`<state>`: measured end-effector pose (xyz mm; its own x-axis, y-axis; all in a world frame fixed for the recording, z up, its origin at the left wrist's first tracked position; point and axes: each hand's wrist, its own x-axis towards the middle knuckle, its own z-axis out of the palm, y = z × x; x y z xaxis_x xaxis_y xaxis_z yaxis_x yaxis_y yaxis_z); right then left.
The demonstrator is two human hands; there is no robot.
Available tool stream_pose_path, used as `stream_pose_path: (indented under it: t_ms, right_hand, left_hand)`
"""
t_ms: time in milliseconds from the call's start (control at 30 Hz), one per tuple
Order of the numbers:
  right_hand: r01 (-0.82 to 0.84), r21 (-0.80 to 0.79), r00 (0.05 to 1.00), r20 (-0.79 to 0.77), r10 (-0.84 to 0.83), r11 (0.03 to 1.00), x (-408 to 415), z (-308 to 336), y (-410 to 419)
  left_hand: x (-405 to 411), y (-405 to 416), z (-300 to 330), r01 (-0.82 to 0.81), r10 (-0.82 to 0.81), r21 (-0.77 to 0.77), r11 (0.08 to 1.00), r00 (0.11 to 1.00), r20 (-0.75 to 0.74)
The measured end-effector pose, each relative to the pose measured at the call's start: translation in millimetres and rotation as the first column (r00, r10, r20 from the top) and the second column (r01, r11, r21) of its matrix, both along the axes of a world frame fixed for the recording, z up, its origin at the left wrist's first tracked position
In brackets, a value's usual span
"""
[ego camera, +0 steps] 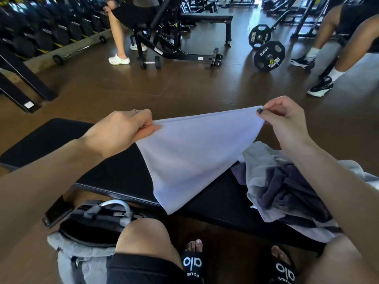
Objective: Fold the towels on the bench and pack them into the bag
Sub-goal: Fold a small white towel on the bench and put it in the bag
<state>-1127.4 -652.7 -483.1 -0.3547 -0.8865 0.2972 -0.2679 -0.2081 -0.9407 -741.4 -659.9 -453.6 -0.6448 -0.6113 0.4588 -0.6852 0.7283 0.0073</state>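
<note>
Bag [92, 222] sits on the floor at 7 o'clock, below the bench [114, 171]. Left hand [123, 130] pinches one top corner of the towel [190, 160]; right hand [287, 119], at 2 o'clock, pinches the other. The towel hangs taut above the bench. A loosened pinch likely drops a corner to the floor. The pile [287, 187] at 4 o'clock overhangs the near edge and may slide off.

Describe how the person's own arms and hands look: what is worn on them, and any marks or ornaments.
Both forearms are bare, with no sleeves, watch or bracelet in view. The left hand wears a thin silver-coloured ring on one finger. The right hand shows dark polish on the thumbnail; no ring is visible on it. The nails of the left hand are hidden.
</note>
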Motion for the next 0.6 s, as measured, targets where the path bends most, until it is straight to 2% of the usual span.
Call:
stream_pose_path:
  t_ms: [100, 233, 300, 467, 600]
  right_hand:
    - [-0.068, -0.015, 0.994, -0.086, 0.066, 0.998, 2, 7, 0]
    - [-0.107, -0.042, 0.955, -0.282, 0.091, 0.993, 3, 11, -1]
    - [-0.119, -0.042, 0.928, -0.359, 0.096, 0.992, 4, 11, 0]
    - [-0.225, -0.124, 0.791, -0.602, 0.107, 0.966, 9, 10, 4]
    - [-0.290, -0.089, 0.654, -0.746, 0.129, 0.953, 9, 13, 9]
  left_hand:
    - [11, -5, 7, -0.033, 0.033, 0.010, 0.999, 0.999, -0.010]
    - [24, -1, 9, -0.018, 0.017, 0.016, 1.000, 0.997, 0.069]
    - [30, 2, 8, -0.029, 0.027, 0.044, 0.999, 0.998, 0.058]
    - [33, 5, 10, -0.151, 0.167, 0.183, 0.971, 0.983, -0.074]
    - [38, 3, 10, -0.206, 0.247, 0.249, 0.947, 0.958, -0.147]
